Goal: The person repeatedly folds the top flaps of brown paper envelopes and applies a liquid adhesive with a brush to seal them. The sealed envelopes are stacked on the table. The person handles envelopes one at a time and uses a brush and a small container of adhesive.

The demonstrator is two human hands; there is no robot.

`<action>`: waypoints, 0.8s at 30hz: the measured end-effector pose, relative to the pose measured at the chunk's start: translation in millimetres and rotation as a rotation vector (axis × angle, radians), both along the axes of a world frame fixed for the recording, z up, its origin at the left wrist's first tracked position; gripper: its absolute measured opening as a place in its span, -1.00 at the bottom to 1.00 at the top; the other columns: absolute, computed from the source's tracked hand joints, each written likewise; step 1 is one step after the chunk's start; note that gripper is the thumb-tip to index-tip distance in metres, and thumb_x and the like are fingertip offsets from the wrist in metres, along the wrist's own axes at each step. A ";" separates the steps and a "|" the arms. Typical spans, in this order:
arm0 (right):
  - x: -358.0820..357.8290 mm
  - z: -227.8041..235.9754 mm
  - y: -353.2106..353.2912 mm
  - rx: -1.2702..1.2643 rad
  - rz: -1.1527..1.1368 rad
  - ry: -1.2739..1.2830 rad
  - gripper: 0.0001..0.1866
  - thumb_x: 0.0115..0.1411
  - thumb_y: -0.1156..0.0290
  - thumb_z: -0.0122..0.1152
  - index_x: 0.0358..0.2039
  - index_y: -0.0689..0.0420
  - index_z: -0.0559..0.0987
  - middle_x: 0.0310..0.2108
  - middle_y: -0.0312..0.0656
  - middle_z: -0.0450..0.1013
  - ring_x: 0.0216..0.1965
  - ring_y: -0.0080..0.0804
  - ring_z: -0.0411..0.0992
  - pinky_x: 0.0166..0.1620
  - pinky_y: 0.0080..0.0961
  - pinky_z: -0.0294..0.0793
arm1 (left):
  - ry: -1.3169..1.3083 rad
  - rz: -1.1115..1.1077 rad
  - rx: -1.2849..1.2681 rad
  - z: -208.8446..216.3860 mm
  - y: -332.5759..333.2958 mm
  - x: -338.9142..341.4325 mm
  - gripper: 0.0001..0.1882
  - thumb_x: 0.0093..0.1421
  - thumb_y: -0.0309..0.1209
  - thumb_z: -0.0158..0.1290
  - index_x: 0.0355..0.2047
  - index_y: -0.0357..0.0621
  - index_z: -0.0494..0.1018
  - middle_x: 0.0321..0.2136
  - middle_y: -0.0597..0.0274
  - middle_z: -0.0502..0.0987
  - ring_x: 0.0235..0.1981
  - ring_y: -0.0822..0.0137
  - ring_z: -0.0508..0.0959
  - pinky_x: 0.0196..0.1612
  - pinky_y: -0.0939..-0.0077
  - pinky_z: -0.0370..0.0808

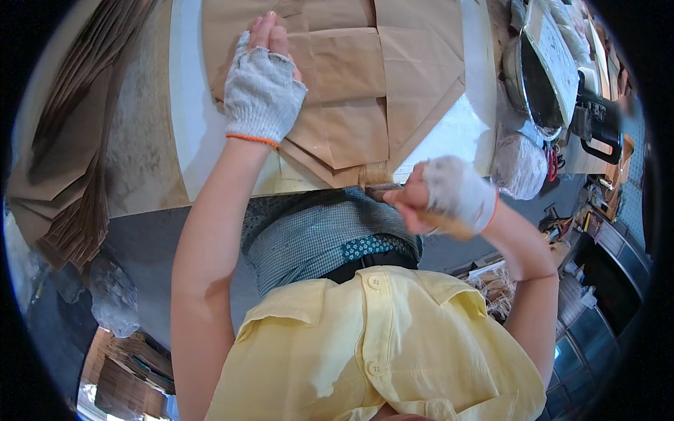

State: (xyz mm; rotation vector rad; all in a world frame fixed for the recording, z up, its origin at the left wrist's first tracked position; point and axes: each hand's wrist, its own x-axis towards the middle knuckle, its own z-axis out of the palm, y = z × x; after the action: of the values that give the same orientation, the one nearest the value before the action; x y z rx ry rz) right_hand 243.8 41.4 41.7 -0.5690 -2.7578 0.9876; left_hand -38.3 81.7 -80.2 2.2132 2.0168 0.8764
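Note:
My left hand, in a white glove with bare fingertips and an orange cuff, lies flat on folded brown paper. Its fingers point away from me. The paper looks like layered bag ends with creased flaps and slanted corners. In my right hand, gloved the same way and slightly blurred, is a flat brush. Light brown bristles touch the paper's near edge, close to the table's front edge. Beneath the paper lies a white sheet or board.
A stack of folded brown paper overhangs the table's left side. At the right are a metal pot with a black handle, a clear plastic-wrapped bundle and red-handled scissors. More brown paper stacks sit low at the left.

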 end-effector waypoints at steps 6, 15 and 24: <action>-35.9 -3.4 5.2 0.010 0.127 -0.030 -0.60 0.04 0.47 0.29 -0.05 0.03 0.54 -0.47 -0.35 0.49 -0.43 -0.29 0.48 -0.40 -0.39 0.45 | 0.112 -0.029 0.001 10.1 0.3 5.5 -0.42 0.12 -0.49 -0.03 0.18 -0.37 0.21 0.27 -0.03 0.22 0.28 -0.06 0.27 0.32 0.14 0.24; -32.6 -45.3 55.3 -0.207 -0.983 0.357 -0.85 0.27 0.46 0.17 -0.45 0.18 0.57 -0.54 -0.30 0.49 -0.52 -0.62 0.35 -0.41 -0.67 0.35 | -0.020 -0.090 -0.081 13.7 -51.5 14.6 -0.41 0.13 -0.56 -0.04 0.20 -0.36 0.14 0.34 -0.08 0.10 0.34 -0.09 0.17 0.34 0.09 0.21; -86.4 -19.7 88.2 -0.762 -0.841 0.262 -0.76 0.23 0.28 0.16 -0.42 0.19 0.61 -0.62 -0.25 0.49 -0.61 -0.58 0.44 -0.55 -0.62 0.38 | -0.107 -0.017 -0.100 27.2 -55.5 14.5 -0.42 0.10 -0.52 0.00 0.16 -0.40 0.18 0.24 -0.06 0.18 0.29 -0.10 0.23 0.30 0.15 0.27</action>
State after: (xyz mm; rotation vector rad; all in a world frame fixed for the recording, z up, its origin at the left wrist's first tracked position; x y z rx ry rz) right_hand 157.3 129.6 22.0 -1.4002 -1.5455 1.6380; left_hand -23.8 26.2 -53.0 2.0819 1.9464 0.8525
